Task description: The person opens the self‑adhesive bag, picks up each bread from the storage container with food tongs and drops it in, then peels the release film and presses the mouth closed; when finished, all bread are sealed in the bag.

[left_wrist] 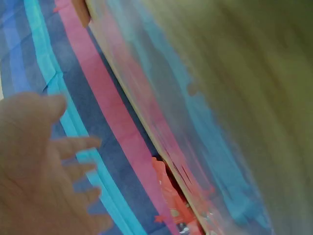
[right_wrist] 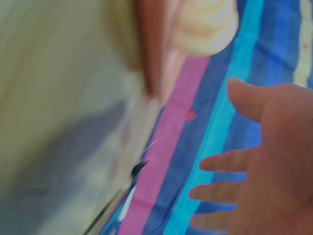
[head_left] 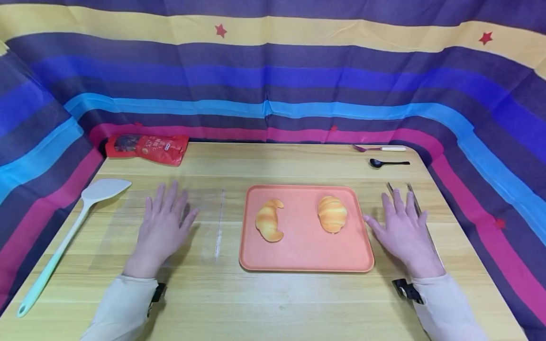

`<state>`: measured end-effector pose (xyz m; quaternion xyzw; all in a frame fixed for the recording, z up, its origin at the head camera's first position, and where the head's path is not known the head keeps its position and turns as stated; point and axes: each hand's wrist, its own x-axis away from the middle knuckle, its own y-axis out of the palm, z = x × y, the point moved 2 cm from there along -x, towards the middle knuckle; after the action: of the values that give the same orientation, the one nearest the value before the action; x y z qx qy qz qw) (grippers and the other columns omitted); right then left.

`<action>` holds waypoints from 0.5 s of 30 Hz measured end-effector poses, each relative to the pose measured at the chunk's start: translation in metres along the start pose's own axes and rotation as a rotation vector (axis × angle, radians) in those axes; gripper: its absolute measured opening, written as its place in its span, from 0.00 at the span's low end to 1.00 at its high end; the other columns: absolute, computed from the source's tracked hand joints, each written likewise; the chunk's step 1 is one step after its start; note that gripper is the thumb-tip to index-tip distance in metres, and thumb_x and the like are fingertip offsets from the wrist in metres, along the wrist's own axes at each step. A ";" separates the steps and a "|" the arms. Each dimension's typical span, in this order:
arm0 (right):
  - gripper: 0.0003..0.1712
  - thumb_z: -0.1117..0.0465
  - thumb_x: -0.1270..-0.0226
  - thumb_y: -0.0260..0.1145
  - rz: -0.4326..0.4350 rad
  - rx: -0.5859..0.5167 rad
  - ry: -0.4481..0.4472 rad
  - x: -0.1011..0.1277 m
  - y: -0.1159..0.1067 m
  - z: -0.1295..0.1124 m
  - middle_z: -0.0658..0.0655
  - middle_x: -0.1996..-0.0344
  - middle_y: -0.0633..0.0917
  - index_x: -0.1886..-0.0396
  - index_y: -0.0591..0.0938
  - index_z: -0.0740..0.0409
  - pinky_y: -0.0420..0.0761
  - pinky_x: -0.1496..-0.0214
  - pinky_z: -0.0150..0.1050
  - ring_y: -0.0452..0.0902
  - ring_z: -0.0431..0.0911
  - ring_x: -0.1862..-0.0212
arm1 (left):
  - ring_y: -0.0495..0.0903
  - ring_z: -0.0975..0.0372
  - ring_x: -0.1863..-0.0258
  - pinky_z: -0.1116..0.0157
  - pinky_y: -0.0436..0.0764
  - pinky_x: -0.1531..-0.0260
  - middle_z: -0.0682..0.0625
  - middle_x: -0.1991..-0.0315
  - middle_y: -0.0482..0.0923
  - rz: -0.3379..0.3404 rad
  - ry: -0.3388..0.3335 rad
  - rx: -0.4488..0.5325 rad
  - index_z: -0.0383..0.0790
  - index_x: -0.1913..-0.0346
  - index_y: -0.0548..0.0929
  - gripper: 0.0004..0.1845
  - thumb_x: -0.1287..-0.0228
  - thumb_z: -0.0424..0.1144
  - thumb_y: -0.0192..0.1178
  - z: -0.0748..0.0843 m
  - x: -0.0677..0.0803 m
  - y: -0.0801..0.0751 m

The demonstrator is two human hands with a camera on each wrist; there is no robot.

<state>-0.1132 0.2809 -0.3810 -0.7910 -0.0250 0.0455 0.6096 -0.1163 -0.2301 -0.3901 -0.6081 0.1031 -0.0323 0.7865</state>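
Between our two flat, spread hands, left hand (head_left: 164, 222) and right hand (head_left: 403, 229) holding nothing, sits the orange tray (head_left: 304, 258) with two croissants (head_left: 269, 220), so we judge work hasn't begun and next calls for reaching inward.

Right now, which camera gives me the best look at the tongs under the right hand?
The head view: the tongs lie on the table beneath the right hand, tips poking out past the fingers. The right wrist view is blurred, so I cannot pick them out; the left wrist view misses them.

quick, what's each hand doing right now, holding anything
Left hand: open, fingers spread flat on the table, holding nothing.
Right hand: open, flat over the tongs, not gripping them.
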 end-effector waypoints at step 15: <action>0.28 0.55 0.24 0.58 0.045 -0.241 -0.461 -0.014 0.008 -0.115 0.62 0.31 0.69 0.30 0.70 0.62 0.67 0.33 0.54 0.68 0.58 0.34 | 0.63 0.40 0.33 0.41 0.61 0.35 0.36 0.31 0.64 -0.139 0.062 0.404 0.29 0.33 0.70 0.26 0.30 0.36 0.60 0.010 -0.001 -0.004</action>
<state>-0.1155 0.1673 -0.3593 -0.8269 -0.1507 0.2349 0.4882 -0.1154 -0.2216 -0.3838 -0.4426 0.0762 -0.1251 0.8847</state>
